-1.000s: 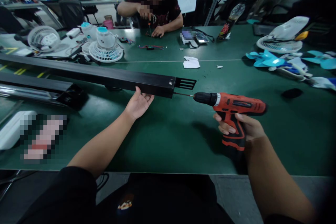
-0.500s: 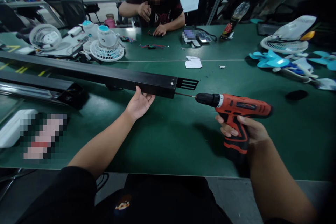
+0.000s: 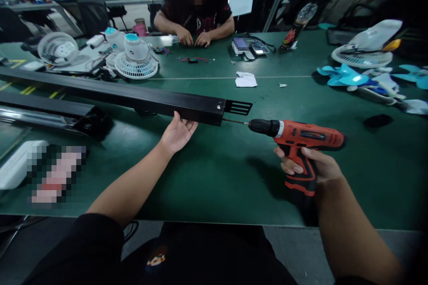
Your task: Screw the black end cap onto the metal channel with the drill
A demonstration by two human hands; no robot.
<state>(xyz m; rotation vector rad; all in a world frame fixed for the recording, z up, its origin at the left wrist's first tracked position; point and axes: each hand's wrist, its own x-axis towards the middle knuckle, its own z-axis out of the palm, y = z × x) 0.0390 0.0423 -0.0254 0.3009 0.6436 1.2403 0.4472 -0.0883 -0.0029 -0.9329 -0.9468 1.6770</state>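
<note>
My right hand is wrapped round the grip of a red and black cordless drill, its chuck facing left. A long thin bit runs from the chuck to the end of a long black rectangular beam; the tip is hidden at the beam's end. My left hand holds the beam from below near that end, thumb on its near side and fingers underneath. From the same end a slotted black plate sticks out.
A second black beam lies at the left, with a pixelated flat object and white case nearer. Across the table are fan parts, blue blades, a bottle and a seated person.
Both my hands, the drill and the beam stay nearly in place. Across the table, the seated person's raised hand has come down beside the other hand.
</note>
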